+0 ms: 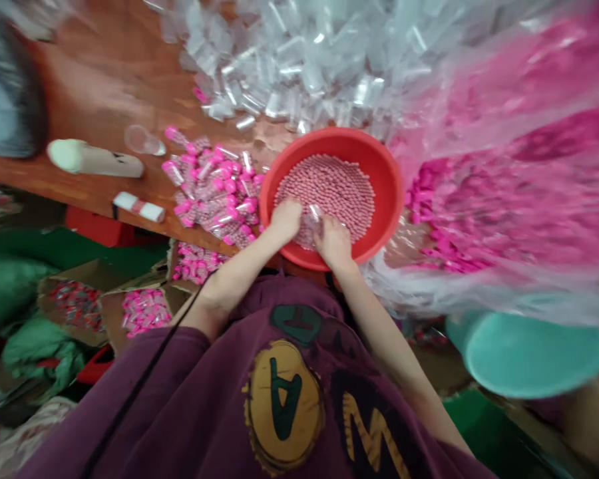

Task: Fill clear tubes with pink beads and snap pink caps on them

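Note:
A red plastic bowl [391,183] holds a heap of small pink beads [329,183]. Both of my hands are inside its near side, low over the beads. My right hand [335,241] is closed on a small clear plastic bottle [313,216], which lies between the two hands. My left hand [285,219] has its fingers curled down by the bead heap; whatever they grip is hidden. Left of the bowl is a pile of bead-filled clear bottles with bright pink caps [219,186].
Clear empty bottles [299,60] are heaped behind the bowl. On the right lies a clear bag of pink caps [529,193], with a turquoise bucket [539,352] below it. Boxes of filled bottles [144,309] stand below the table's left edge, near a pale cylinder [97,159].

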Demonstrator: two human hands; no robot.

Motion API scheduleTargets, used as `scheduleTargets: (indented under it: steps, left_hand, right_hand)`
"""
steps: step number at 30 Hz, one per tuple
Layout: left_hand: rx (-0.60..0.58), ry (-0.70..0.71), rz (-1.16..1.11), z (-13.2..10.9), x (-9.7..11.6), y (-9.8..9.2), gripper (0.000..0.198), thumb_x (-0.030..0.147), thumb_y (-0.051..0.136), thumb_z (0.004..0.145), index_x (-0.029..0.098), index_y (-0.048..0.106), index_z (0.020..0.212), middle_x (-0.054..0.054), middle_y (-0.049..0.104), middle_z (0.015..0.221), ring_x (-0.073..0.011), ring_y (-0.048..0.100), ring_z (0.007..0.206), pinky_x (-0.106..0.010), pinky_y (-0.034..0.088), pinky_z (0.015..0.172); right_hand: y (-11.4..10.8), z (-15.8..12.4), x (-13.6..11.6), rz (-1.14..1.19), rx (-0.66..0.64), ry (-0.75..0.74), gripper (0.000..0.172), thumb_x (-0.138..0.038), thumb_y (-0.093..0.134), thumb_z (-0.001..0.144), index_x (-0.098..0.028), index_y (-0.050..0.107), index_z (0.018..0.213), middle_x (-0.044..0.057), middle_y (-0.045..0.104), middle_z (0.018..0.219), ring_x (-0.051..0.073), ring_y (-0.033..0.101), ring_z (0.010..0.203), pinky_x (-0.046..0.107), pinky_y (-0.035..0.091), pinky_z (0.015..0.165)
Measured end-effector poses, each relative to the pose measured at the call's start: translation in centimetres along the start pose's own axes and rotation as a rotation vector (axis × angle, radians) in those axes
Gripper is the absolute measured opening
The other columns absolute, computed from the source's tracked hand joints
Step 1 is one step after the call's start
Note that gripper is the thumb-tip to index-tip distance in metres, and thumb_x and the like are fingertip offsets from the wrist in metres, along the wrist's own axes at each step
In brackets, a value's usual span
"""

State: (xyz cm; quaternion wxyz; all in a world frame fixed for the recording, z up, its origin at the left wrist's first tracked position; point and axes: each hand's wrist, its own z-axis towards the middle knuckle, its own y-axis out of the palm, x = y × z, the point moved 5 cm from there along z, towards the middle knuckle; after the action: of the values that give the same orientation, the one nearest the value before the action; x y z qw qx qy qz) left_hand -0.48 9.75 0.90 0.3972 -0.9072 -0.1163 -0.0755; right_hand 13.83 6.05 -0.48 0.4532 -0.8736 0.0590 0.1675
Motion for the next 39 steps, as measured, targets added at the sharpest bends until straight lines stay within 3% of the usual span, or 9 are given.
scheduleTargets:
  steps: [3,8,12,19,22,25,28,34,39]
  left_hand:
    - [0.023,0.037,-0.012,0.5,-0.1,-0.6,0.039,0.011,0.043,0.105,0.007,0.075,0.128,-0.021,0.074,0.135,-0.0286,0.074,0.124,-0.035,0.058,0.102]
    - [-0.059,0.175,-0.359,1.5,0.4,-0.4,0.028,0.020,0.057,0.104,0.013,0.079,0.120,-0.012,0.081,0.118,-0.0233,0.075,0.111,-0.031,0.058,0.095]
    - [-0.031,0.251,-0.591,1.7,1.4,0.8,0.028,0.018,0.057,0.105,0.010,0.078,0.122,-0.015,0.081,0.119,-0.0224,0.074,0.109,-0.033,0.058,0.098]
    - [0.062,0.366,-0.362,0.5,3.7,2.8,0.033,0.012,0.058,0.102,0.007,0.073,0.131,-0.023,0.070,0.142,-0.0312,0.067,0.132,-0.043,0.051,0.119]
    - [0.088,0.406,-0.257,0.5,3.7,1.7,0.031,0.011,0.054,0.103,0.006,0.074,0.127,-0.023,0.073,0.136,-0.0320,0.066,0.131,-0.042,0.051,0.117]
    - [0.153,0.337,-0.038,1.5,2.4,-0.5,0.034,0.007,0.046,0.104,0.007,0.075,0.122,-0.022,0.074,0.131,-0.0319,0.066,0.130,-0.041,0.053,0.110]
    - [0.220,0.272,0.071,3.3,0.9,-2.3,0.043,0.001,0.037,0.102,0.008,0.074,0.124,-0.024,0.073,0.133,-0.0357,0.061,0.133,-0.046,0.053,0.105]
    - [0.165,0.363,0.150,6.0,3.2,-0.1,0.046,0.002,0.034,0.100,0.005,0.073,0.124,-0.027,0.070,0.135,-0.0382,0.059,0.134,-0.051,0.051,0.109]
    - [0.109,0.509,0.081,6.5,8.9,3.3,0.050,-0.002,0.039,0.093,0.008,0.072,0.129,-0.022,0.070,0.136,-0.0327,0.061,0.134,-0.045,0.048,0.117]
  right_hand:
    - [0.6,0.0,1.3,0.034,0.056,-0.042,0.054,-0.030,0.055,0.100,-0.010,0.062,0.150,0.025,0.070,0.136,0.040,0.067,0.124,0.054,0.055,0.105]
    - [0.3,1.6,2.5,0.513,0.293,-0.165,0.046,-0.043,0.055,0.096,-0.018,0.073,0.131,0.016,0.076,0.115,0.030,0.071,0.103,0.051,0.061,0.098]
    - [0.0,2.0,4.5,0.764,0.239,-0.039,0.038,-0.053,0.064,0.084,-0.024,0.076,0.104,0.011,0.077,0.099,0.028,0.071,0.085,0.051,0.062,0.087]
    - [1.0,2.3,6.0,0.970,0.241,0.193,0.041,-0.067,0.073,0.074,-0.027,0.071,0.077,0.006,0.074,0.076,0.025,0.065,0.067,0.047,0.060,0.070]
    - [1.3,1.9,4.8,1.067,0.235,0.227,0.046,-0.068,0.073,0.074,-0.024,0.071,0.086,0.004,0.073,0.076,0.022,0.065,0.064,0.042,0.060,0.066]
    - [0.5,0.5,3.9,1.132,0.245,0.197,0.060,-0.062,0.075,0.077,-0.022,0.068,0.122,0.006,0.079,0.096,0.021,0.069,0.070,0.040,0.063,0.068]
    - [-1.5,-1.8,4.5,1.099,0.277,0.097,0.053,-0.060,0.072,0.087,-0.022,0.070,0.123,0.010,0.080,0.106,0.022,0.074,0.084,0.042,0.066,0.080]
    - [-5.0,-7.2,13.7,0.886,0.569,0.214,0.041,-0.055,0.059,0.099,-0.022,0.076,0.115,0.010,0.081,0.101,0.024,0.073,0.082,0.044,0.064,0.085]
    - [-4.9,-5.7,22.5,0.668,0.687,0.433,0.034,-0.036,0.051,0.095,-0.016,0.075,0.109,0.016,0.080,0.108,0.028,0.074,0.102,0.050,0.060,0.103]
